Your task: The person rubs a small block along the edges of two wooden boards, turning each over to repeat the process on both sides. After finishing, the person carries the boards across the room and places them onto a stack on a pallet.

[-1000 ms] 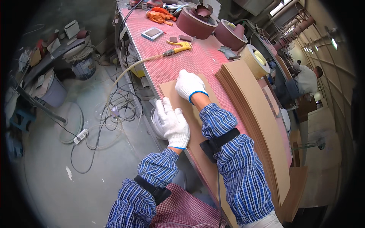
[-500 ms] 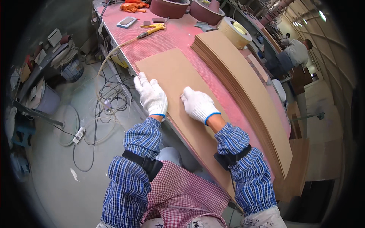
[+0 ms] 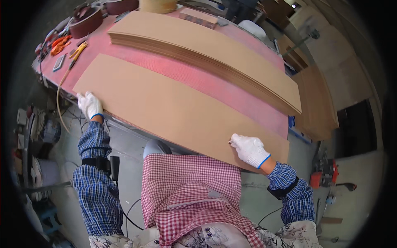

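Note:
A long flat brown fibreboard panel [image 3: 165, 99] lies along the near side of the table, one end to my left and the other near my right hand. My left hand [image 3: 89, 106], in a white knit glove, rests across its near edge by the left end, fingers stretched out and a little apart. Over the panel's right part, my gloved right hand [image 3: 249, 150] is closed, with fingertips pinched at the surface. A small tip shows at those fingers, too small to name. Behind the panel stands a neat stack of similar curved brown boards [image 3: 206, 49].
On the pink table [image 3: 142, 62] lie a yellow air blow gun [image 3: 77, 50] with a hose, a small sanding block [image 3: 59, 63] and orange gloves [image 3: 61, 44]. Abrasive belt rolls [image 3: 85, 27] stand at the back left. More brown boards [image 3: 316, 103] stand beyond the right end.
My view has turned toward the right end of the table. My hands have spread far apart: the right has moved along the panel toward its right end, the left is at the left end.

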`<state>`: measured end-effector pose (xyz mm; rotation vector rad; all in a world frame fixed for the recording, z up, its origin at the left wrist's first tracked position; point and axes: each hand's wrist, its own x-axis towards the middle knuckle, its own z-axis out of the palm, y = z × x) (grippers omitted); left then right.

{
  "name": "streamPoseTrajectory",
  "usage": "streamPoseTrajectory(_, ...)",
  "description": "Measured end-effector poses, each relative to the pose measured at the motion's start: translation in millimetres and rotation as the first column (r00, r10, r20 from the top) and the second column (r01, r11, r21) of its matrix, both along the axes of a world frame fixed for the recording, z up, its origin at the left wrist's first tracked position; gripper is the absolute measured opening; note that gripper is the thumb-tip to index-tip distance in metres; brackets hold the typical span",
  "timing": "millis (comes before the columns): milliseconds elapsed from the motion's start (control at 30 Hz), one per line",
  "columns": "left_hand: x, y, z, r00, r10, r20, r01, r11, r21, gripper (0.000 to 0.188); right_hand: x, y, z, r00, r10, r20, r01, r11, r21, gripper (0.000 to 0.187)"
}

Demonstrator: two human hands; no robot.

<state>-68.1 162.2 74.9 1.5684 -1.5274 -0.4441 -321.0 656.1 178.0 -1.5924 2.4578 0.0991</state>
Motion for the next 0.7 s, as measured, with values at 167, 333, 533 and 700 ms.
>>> streamPoseTrajectory(167, -16.9, 30.9, 3.0, 0.996, -0.064, 0.064, 0.062, 0.998, 0.031, 0.044, -28.8, 73.3, -9.2, 0.985, -0.170, -0.015, 0.171, 0.984, 0.048, 0.014)
streamPoseTrajectory(333, -5.2, 11.5, -24.3, 0.995, -0.095, -0.011, 0.095, 0.995, -0.010, 0.047, -46.1, 131.5, -0.5, 0.951, -0.301, -0.072, 0.308, 0.943, 0.127, 0.011)
streamPoseTrajectory(533, -2.7, -10.6, -40.9, 0.998, -0.062, 0.001, 0.062, 0.997, 0.048, 0.050, -66.4, 225.6, 2.8, 0.905, -0.403, -0.136, 0.418, 0.902, 0.104, 0.010)
streamPoseTrajectory(700, -4.0, -12.3, -44.9, 0.995, -0.056, 0.080, 0.048, 0.994, 0.103, 0.057, -66.5, 299.1, -5.7, 0.865, -0.447, -0.226, 0.495, 0.834, 0.244, 0.010)
